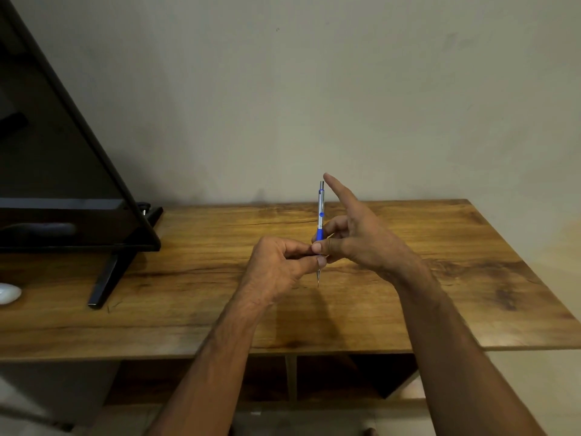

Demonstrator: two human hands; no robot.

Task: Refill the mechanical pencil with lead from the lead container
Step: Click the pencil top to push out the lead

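A silver and blue mechanical pencil (320, 212) stands upright above the wooden table (440, 278), its metal tip pointing down. My right hand (355, 237) pinches the blue grip with thumb and middle finger, and its index finger sticks straight up beside the pencil's top end. My left hand (279, 265) is curled, and its thumb and fingertips meet the pencil just below the grip, near the tip. I cannot make out a lead container; whether my left hand holds anything small is hidden by its fingers.
A black monitor (63, 184) leans on its stand (107, 281) at the table's left. A white rounded object (9, 293) lies at the far left edge. A plain wall rises behind the table. Open shelves (314, 379) sit under the tabletop.
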